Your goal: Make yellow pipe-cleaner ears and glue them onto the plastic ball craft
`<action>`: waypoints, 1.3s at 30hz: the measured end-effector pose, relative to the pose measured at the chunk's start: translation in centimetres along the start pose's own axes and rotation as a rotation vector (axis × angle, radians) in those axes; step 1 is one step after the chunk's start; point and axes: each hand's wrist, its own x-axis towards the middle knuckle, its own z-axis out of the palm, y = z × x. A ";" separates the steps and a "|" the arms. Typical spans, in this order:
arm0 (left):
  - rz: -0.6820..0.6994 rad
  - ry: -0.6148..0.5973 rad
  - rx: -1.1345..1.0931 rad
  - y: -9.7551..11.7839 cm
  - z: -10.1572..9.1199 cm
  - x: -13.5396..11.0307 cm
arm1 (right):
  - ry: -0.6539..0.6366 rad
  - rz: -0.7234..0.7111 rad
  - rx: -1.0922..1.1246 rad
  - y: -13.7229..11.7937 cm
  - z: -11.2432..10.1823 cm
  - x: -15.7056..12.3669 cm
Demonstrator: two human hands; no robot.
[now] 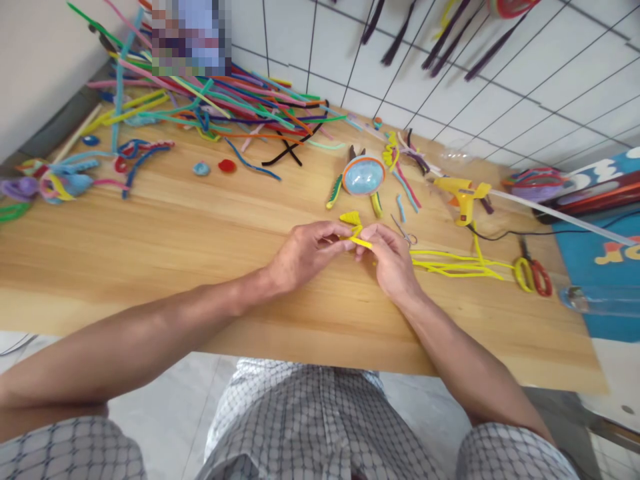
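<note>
My left hand (307,250) and my right hand (387,257) meet over the middle of the wooden table (165,247). Both pinch a yellow pipe cleaner (354,228) between them; its far end is folded into a small fan shape. Just beyond my hands lies a round blue craft piece (363,175) with an orange rim and small striped pieces around it. Several loose yellow pipe cleaners (453,263) lie to the right of my right hand.
A big heap of coloured pipe cleaners (215,100) covers the far left. A yellow glue gun (463,197) and its black cord lie at the right, with red and yellow scissors (533,273) nearer. Small metal snips (406,233) lie beside my right hand. A tiled wall rises behind.
</note>
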 end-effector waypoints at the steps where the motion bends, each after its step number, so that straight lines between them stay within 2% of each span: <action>1: -0.078 0.002 -0.077 0.1 0.0 0.1 | 0.040 -0.033 -0.025 0.0 0.0 -0.1; 5: -0.302 0.018 -0.284 0.5 -0.3 0.7 | 0.136 -0.164 -0.150 -0.2 0.1 -0.5; 10: -0.368 0.020 -0.375 0.7 -0.5 0.9 | 0.136 -0.172 -0.184 0.1 0.3 -0.5; 17: -0.365 -0.008 -0.383 0.9 -0.3 0.9 | 0.131 -0.177 -0.254 -0.1 0.3 -0.5; 22: -0.373 -0.039 -0.386 0.9 -0.2 0.8 | 0.130 -0.173 -0.199 -0.1 0.6 -0.6; 28: -0.363 -0.018 -0.371 0.9 -0.1 0.7 | 0.108 -0.151 -0.177 0.1 0.8 -0.7; 39: -0.325 -0.074 -0.187 1.3 -0.2 0.6 | 0.003 -0.184 -0.244 -0.5 -0.3 -0.3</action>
